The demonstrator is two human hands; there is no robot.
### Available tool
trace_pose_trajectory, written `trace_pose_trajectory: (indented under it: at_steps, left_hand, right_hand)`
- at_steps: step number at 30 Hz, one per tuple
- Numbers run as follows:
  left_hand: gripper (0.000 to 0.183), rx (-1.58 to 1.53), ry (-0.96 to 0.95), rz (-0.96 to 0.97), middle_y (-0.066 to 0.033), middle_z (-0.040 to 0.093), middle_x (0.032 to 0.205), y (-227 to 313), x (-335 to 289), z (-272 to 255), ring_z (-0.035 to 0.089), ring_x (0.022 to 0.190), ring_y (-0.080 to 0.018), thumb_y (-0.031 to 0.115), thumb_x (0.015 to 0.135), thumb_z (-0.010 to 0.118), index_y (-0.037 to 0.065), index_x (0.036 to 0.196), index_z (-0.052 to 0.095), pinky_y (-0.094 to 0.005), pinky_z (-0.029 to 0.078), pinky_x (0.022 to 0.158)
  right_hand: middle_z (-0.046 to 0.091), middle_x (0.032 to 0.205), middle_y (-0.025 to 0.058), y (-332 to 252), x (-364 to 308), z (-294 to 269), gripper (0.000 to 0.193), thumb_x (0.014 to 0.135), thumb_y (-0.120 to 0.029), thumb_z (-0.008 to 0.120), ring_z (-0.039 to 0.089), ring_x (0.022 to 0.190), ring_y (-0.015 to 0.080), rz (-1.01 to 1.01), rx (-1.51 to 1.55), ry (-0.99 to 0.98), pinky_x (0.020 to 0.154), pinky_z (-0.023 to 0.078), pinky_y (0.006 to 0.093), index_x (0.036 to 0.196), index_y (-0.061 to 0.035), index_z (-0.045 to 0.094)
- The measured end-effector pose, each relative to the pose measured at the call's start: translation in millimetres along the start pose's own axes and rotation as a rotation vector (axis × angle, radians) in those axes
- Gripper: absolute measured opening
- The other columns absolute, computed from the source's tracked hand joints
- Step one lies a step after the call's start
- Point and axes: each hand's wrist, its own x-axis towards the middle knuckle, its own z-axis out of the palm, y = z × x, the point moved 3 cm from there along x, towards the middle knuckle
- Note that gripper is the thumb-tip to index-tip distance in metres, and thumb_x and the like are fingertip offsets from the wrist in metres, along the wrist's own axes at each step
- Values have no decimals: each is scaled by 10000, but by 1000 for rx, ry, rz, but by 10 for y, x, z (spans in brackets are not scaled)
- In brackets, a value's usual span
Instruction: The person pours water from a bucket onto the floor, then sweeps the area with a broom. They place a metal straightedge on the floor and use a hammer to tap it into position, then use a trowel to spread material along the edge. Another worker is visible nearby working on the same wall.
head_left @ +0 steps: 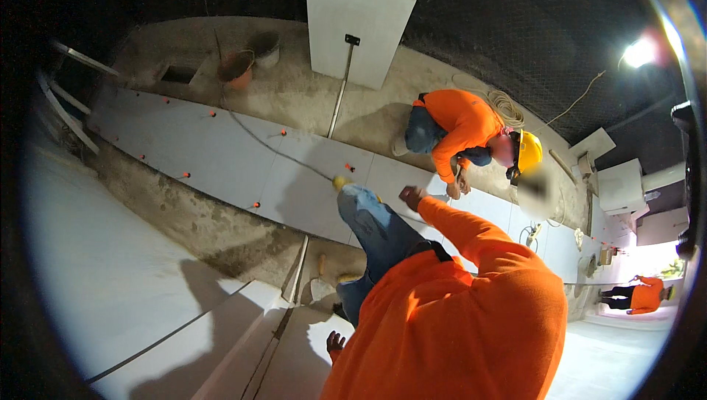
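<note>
My right hand (pixel 413 196) is held over the row of pale tiles (pixel 309 157), its fingers seemingly curled; whatever they hold, if anything, is too small to tell. Low beside my bent leg, my left hand (pixel 335 342) has its fingers apart and nothing in it. My knee (pixel 361 205) rests at the tiles' near side, next to a dark cable (pixel 276 151). Across the tiles crouches a co-worker (pixel 468 127) in an orange top and yellow hard hat, both hands (pixel 459 183) together just above the tile surface. Small orange-capped tile clips (pixel 350 168) stand along the joints.
A trowel (pixel 322 286) lies below the tiles by a metal bar (pixel 298 267). Beyond stand a white block (pixel 361 17), an orange bucket (pixel 236 67), a grey bucket (pixel 266 50) and coiled rope (pixel 507 107). Another person (pixel 644 295) stands far right.
</note>
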Motion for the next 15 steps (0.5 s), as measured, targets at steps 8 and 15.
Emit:
trace_pose_trajectory:
  at_steps: [8, 15]
  left_hand:
    - [324, 20, -9, 57, -90, 584, 1147, 1313, 1206, -280, 500, 1017, -257, 291, 925, 647, 139, 1211, 642, -420, 424, 869]
    - [291, -55, 113, 173, -79, 603, 1092, 4018, 3729, -219, 514, 958, -236, 270, 925, 655, 122, 1175, 658, -395, 439, 829]
  right_hand:
    - [689, 956, 160, -1307, 1579, -3160, 444, 816, -274, 759, 671, 903, 402, -298, 144, 541, 751, 533, 496, 1167, -114, 541]
    - [640, 1250, 146, -2619, 5163, -5661, 357, 915, -149, 639, 589, 1208, 329, -563, -223, 783, 1016, 485, 438, 1259, -104, 558]
